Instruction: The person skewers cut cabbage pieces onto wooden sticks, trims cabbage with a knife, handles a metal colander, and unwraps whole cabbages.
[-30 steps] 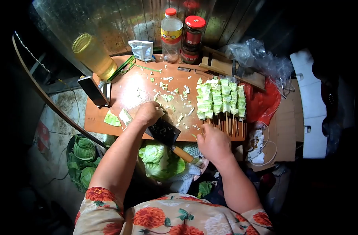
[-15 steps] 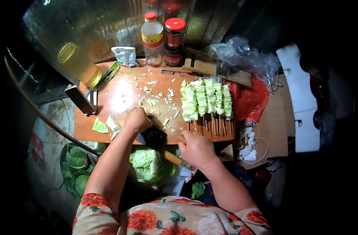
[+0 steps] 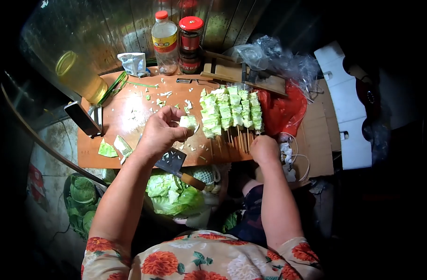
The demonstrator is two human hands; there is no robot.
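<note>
My left hand point(image 3: 163, 130) is above the middle of the wooden board point(image 3: 90, 149), its thumb and fingers pinching a small stack of cabbage pieces point(image 3: 189, 122). Below it a cleaver point(image 3: 171, 161) lies at the board's front edge, its wooden handle sticking out toward me. My right hand point(image 3: 265, 149) is closed beside the sticks at the board's right front corner; its fingertips are hidden, so what it grips cannot be made out. Several cabbage skewers point(image 3: 230, 109) lie side by side there, bare sticks toward me. Cut cabbage point(image 3: 169, 189) sits below the board's front edge.
At the back stand a red-capped bottle point(image 3: 165, 44), stacked red-lidded jars point(image 3: 190, 42) and a jar of yellowish liquid point(image 3: 80, 79). A phone point(image 3: 83, 117) leans on a stand at left. Red plastic point(image 3: 288, 109) and cardboard point(image 3: 316, 140) lie right; whole cabbages point(image 3: 83, 189) sit low left.
My left hand has come up from the dark cleaver blade with cabbage pieces pinched in it. My right hand has moved right, from near the cleaver handle to the skewer sticks. The view has shifted slightly.
</note>
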